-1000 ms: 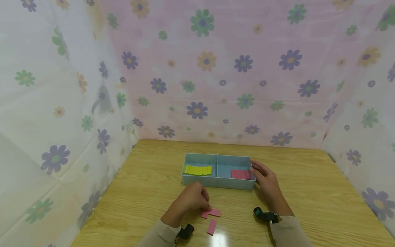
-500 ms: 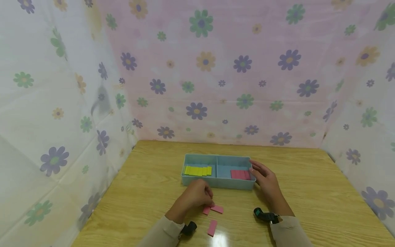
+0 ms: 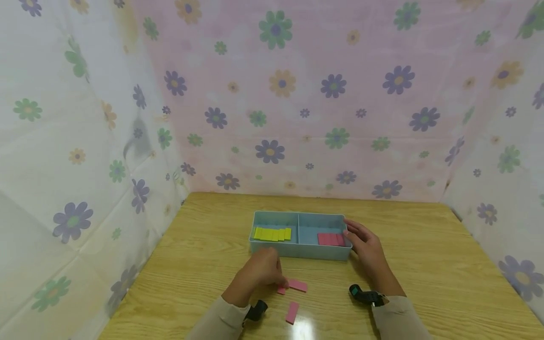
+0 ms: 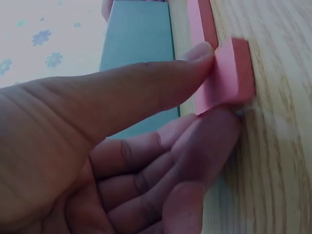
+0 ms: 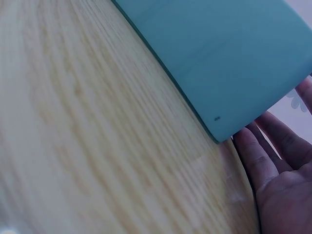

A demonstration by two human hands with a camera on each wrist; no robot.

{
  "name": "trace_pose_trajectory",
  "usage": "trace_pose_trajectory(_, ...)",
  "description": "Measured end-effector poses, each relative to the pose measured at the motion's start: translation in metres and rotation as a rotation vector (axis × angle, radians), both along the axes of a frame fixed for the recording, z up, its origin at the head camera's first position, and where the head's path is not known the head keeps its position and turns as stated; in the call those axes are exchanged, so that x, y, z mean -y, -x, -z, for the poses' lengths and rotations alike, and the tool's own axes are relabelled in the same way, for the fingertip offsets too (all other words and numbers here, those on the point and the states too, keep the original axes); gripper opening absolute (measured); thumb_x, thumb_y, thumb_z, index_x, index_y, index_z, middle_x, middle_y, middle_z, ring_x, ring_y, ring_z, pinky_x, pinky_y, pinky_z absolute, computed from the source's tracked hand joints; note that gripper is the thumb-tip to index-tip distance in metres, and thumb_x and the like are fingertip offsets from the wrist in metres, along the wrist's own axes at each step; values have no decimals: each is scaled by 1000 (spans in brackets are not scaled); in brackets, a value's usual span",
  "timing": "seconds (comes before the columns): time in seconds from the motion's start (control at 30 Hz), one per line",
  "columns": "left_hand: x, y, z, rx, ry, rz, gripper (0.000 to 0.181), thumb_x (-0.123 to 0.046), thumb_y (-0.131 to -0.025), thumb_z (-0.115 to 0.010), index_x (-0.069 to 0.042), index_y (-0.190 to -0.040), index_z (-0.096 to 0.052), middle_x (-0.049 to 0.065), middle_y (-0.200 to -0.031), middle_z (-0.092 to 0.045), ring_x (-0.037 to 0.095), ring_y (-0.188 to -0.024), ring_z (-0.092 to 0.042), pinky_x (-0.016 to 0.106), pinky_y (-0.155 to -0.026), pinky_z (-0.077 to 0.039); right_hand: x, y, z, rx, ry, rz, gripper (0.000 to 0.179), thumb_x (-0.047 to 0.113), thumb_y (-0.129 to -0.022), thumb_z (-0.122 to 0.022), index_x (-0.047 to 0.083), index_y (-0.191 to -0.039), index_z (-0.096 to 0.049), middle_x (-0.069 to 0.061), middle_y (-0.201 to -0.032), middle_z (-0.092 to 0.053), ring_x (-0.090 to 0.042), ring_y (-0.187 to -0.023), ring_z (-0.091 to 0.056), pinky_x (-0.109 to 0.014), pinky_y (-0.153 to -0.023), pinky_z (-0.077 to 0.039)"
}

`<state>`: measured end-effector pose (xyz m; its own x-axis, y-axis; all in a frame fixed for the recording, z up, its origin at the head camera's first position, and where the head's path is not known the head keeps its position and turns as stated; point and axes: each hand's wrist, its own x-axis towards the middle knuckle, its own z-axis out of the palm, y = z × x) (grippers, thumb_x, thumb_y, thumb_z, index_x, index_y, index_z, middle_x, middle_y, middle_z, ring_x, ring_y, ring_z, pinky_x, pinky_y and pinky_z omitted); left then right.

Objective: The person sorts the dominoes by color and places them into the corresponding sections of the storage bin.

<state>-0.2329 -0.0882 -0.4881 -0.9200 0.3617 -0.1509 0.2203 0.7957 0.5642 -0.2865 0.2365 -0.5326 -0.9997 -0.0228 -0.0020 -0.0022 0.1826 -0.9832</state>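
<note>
My left hand (image 3: 261, 270) pinches a small pink tile (image 4: 224, 73) between thumb and fingertips, low over the wooden table, with one end tilted up in the left wrist view. Right beside it lies a second pink tile (image 3: 298, 285), and a third pink tile (image 3: 292, 312) lies nearer to me. Behind them is a pale blue two-compartment box (image 3: 323, 252). Yellow tiles (image 3: 272, 234) sit in a row in its left compartment, pink ones (image 3: 330, 239) in its right. My right hand (image 3: 369, 250) holds the box's right end, thumb at the rim and fingers along the end wall.
The wooden table (image 3: 204, 245) ends at a flowered cloth backdrop (image 3: 306, 156) behind the box, with cloth on both sides too. A divider (image 3: 299, 229) splits the box. Each wrist wears a black camera, such as the right one (image 3: 364, 296).
My left hand shifts slightly right, then back left, staying at the pink tiles. The tile beside it is nudged a little right and away. My right hand stays at the box end.
</note>
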Motion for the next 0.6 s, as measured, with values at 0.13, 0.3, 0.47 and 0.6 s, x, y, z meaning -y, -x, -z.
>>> trace_pose_trajectory(0.13, 0, -1, -1, 11, -45, 14, 29, -20, -70, -97, -17, -58, -71, -10, -55, -62, 8, -54, -54, 24, -49, -44, 1, 0, -1, -2, -8, 4, 53, 46, -105, -58, 29, -155, -48, -7, -161, -45, -25, -146, -44, -42, -113, -48)
trace_pose_trajectory(0.3, 2, -1, -1, 31, -74, 12, 26, -18, -70, -97, -16, -63, -73, -9, -61, -65, 9, -58, -57, 26, -51, -46, 1, 2, 1, -10, -9, 14, 52, 44, -105, -58, 28, -155, -50, -8, -160, -46, -23, -144, -47, -32, -107, -52)
trace_pose_trajectory(0.47, 2, 2, 0, 36, -70, 20, 24, -19, -70, -97, -17, -66, -74, -10, -66, -66, 10, -64, -58, 27, -54, -49, 0, 2, 3, -16, -6, 11, 55, 46, -104, -60, 28, -155, -49, -10, -160, -46, -21, -143, -47, -23, -102, -52)
trace_pose_trajectory(0.6, 2, 3, 1, 30, -81, 22, 25, -17, -69, -97, -18, -67, -73, -10, -67, -66, 9, -64, -57, 27, -54, -49, -1, 2, 2, -15, -7, 2, 56, 47, -104, -60, 28, -156, -48, -10, -161, -45, -24, -145, -46, -24, -103, -52)
